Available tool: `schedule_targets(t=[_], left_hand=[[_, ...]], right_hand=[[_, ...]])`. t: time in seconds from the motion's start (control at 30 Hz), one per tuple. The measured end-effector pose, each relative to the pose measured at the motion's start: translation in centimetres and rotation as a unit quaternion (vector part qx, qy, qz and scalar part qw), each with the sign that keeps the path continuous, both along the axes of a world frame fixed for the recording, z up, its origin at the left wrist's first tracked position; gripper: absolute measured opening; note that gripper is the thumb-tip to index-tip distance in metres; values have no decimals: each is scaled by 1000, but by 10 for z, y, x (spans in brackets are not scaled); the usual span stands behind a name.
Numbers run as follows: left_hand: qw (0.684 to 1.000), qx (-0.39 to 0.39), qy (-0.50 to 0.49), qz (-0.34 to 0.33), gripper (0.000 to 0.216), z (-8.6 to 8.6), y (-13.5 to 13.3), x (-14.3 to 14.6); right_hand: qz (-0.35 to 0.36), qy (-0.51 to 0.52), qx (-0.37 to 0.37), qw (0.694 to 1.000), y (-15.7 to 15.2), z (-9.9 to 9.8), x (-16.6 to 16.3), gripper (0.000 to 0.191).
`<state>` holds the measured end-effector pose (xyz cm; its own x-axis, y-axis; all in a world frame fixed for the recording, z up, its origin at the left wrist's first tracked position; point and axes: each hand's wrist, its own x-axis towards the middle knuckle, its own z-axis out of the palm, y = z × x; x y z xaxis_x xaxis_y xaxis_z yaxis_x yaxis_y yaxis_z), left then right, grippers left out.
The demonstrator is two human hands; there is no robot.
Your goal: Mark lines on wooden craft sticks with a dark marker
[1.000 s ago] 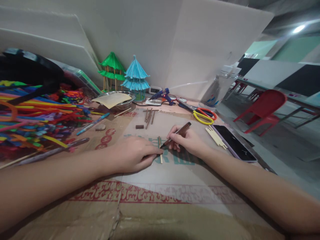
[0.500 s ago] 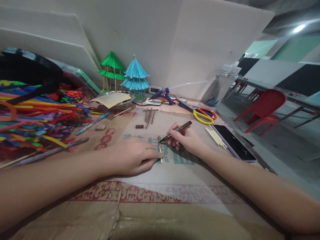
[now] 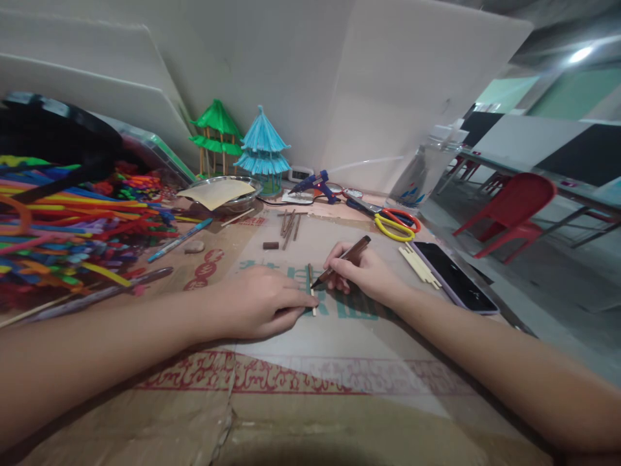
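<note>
A short thin stick (image 3: 310, 275) lies on the covered cardboard in front of me, brown at its far part and pale at its near end. My left hand (image 3: 264, 301) rests palm down with its fingers curled, the fingertips pinning the stick near its pale end. In my right hand (image 3: 361, 268) a brown marker (image 3: 347, 257) is held like a pen, its dark tip touching the stick just beyond my left fingertips. The marker's brown cap (image 3: 270, 245) lies farther off, near several brown sticks (image 3: 289, 230). Several pale sticks (image 3: 418, 266) lie right of my right hand.
Phone (image 3: 453, 277) and yellow-and-red-handled scissors (image 3: 394, 223) lie to the right. At the back stand a blue glue gun (image 3: 313, 184), a metal bowl (image 3: 255, 188), and green (image 3: 218, 120) and blue (image 3: 262, 139) model pavilions. Colourful pipe cleaners (image 3: 72, 220) heap at left.
The marker tip has slid along the stick toward me, closer to my left fingertips, and more of the stick is brown. My left hand has stayed nearly still.
</note>
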<state>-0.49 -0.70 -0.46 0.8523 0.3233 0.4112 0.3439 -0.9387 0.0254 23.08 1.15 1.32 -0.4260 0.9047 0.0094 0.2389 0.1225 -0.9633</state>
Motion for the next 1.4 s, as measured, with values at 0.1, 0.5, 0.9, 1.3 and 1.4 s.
schedule_targets(t=[0.1,0.5,0.9,1.3,1.4], left_hand=[[1000,-3,4,5,28,0,0,0],[999,-7,25,27,29,0,0,1],[999,13,21,20,30,1,-1,0],[999,-5,28,18,30,2,-1,0],[999,-7,26,18,31,2,-1,1]], right_hand=[[-38,-8,15,999,0,1,-2,18],[-3,-2,0,1000,0,1,1,16],[-66,-16,22,997,1,2,-4,15],[-15,-1,1,1000,0,1,0,18],[-51,-3,12,999,0,1,-2,17]])
